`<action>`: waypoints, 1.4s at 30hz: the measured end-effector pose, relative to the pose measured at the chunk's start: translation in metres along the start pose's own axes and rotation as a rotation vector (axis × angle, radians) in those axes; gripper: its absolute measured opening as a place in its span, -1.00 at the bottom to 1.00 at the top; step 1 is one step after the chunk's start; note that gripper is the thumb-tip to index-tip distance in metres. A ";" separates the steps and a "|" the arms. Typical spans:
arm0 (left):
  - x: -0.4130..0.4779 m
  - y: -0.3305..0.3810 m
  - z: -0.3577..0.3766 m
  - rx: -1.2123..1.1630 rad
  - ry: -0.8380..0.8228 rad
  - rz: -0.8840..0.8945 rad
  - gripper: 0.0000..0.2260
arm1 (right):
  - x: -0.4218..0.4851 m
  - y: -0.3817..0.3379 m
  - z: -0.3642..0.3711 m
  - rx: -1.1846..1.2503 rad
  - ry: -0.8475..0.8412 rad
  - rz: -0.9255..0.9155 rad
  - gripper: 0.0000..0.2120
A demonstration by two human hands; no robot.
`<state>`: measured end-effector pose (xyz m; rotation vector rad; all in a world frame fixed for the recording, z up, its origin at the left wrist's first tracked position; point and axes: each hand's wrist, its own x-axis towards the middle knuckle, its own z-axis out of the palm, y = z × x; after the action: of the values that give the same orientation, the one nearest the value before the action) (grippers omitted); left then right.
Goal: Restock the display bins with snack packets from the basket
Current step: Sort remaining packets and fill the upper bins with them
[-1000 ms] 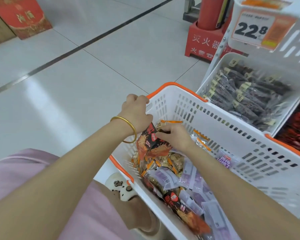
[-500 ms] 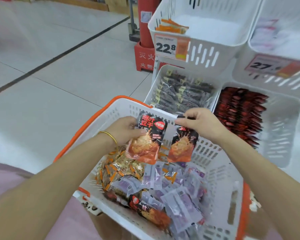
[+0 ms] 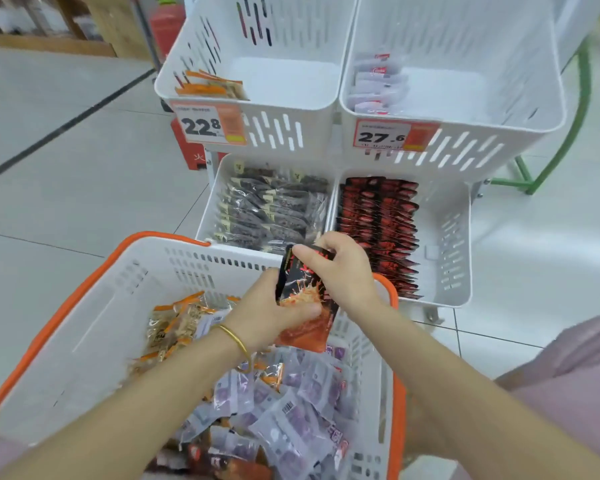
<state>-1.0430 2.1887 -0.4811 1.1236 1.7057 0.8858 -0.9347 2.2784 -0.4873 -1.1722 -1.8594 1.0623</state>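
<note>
Gripped by the fingers (image 3: 305,310) of left hand (image 3: 274,315) and right hand (image 3: 343,275), the red packets (image 3: 302,282) are best squared, then stood in the matching bin (image 3: 454,237) just beyond the fingers.

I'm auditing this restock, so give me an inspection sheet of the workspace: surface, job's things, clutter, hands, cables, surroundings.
Surface: white tiled floor with a dark line.
Job's things: basket holds purple packets and orange packets. The upper left bin and upper right bin hold few packets each. The lower left bin is full of dark packets. The lower right bin holds red packets, with free space at its right.
Clutter: nothing seen.
Hands: left hand and right hand both hold red-black packets near the basket's far rim.
Cables: nothing seen.
Surroundings: red fire extinguisher, green frame.
</note>
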 end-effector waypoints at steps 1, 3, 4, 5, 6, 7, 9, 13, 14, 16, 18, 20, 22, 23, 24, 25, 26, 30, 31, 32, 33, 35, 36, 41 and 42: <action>0.003 0.003 0.008 0.020 0.007 0.009 -0.64 | 0.001 0.001 -0.005 -0.006 -0.008 0.023 -0.61; 0.013 0.009 0.019 0.040 0.030 0.022 -0.65 | 0.005 0.003 -0.019 0.002 -0.024 0.069 -0.63; 0.019 0.014 0.023 0.045 0.032 0.025 -0.65 | 0.009 0.005 -0.029 0.035 -0.041 0.101 -0.67; 0.025 0.017 0.026 0.043 0.027 0.027 -0.66 | 0.014 0.006 -0.043 0.088 -0.084 0.153 -0.70; 0.031 0.021 0.028 0.043 0.018 0.036 -0.64 | 0.019 0.008 -0.058 0.149 -0.164 0.221 -0.68; 0.038 0.025 0.031 0.046 0.008 0.047 -0.61 | 0.024 0.011 -0.074 0.191 -0.275 0.289 -0.64; 0.050 0.033 0.037 0.063 0.002 0.081 -0.53 | 0.033 0.018 -0.100 0.173 -0.458 0.328 -0.66; 0.078 0.045 0.054 0.133 0.008 0.145 -0.42 | 0.040 0.026 -0.119 0.081 -0.364 0.257 -0.83; 0.083 0.047 0.059 0.134 0.017 0.166 -0.40 | 0.042 0.028 -0.122 0.076 -0.288 0.226 -0.85; 0.096 0.047 0.065 0.170 0.056 0.201 -0.36 | 0.047 0.034 -0.130 0.048 -0.070 0.141 -0.86; 0.107 0.041 0.068 0.314 0.075 0.195 -0.33 | 0.051 0.045 -0.141 -0.121 0.153 0.090 -0.85; 0.113 0.028 0.068 0.542 0.049 0.150 -0.34 | 0.051 0.056 -0.146 -0.293 0.216 0.105 -0.84; 0.111 0.010 0.071 0.840 0.024 0.155 -0.35 | 0.048 0.068 -0.142 -0.327 0.154 0.093 -0.85; 0.109 0.003 0.072 0.958 0.035 0.190 -0.35 | 0.046 0.073 -0.137 -0.341 0.120 0.079 -0.86; 0.108 -0.002 0.073 1.026 0.057 0.229 -0.34 | 0.044 0.077 -0.133 -0.364 0.094 0.071 -0.86; 0.106 -0.004 0.074 1.053 0.070 0.254 -0.32 | 0.042 0.080 -0.131 -0.385 0.079 0.062 -0.86; 0.104 -0.006 0.074 1.062 0.074 0.268 -0.30 | 0.042 0.082 -0.131 -0.399 0.071 0.053 -0.85; 0.101 -0.013 0.074 1.052 0.103 0.302 -0.26 | 0.047 0.075 -0.142 -0.337 0.089 0.054 -0.80; 0.101 -0.014 0.073 1.026 0.104 0.294 -0.25 | 0.049 0.074 -0.143 -0.311 0.098 0.058 -0.79; 0.101 -0.014 0.072 0.998 0.101 0.285 -0.23 | 0.051 0.073 -0.143 -0.295 0.092 0.060 -0.78; 0.102 -0.015 0.071 0.967 0.093 0.278 -0.22 | 0.053 0.073 -0.139 -0.279 0.077 0.059 -0.77; 0.104 -0.015 0.068 0.887 0.066 0.269 -0.20 | 0.057 0.075 -0.129 -0.252 0.054 0.057 -0.77; 0.105 -0.016 0.066 0.837 0.053 0.266 -0.18 | 0.058 0.075 -0.123 -0.258 0.059 0.059 -0.78; 0.110 -0.018 0.064 0.582 0.024 0.231 -0.17 | 0.068 0.071 -0.108 -0.425 0.043 0.024 -0.75; 0.112 -0.017 0.065 0.526 0.034 0.225 -0.17 | 0.071 0.070 -0.106 -0.484 0.009 0.013 -0.76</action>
<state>-1.0106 2.2940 -0.5512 1.6817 1.9256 0.5994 -0.8435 2.3909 -0.4955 -1.4524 -2.1732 0.6224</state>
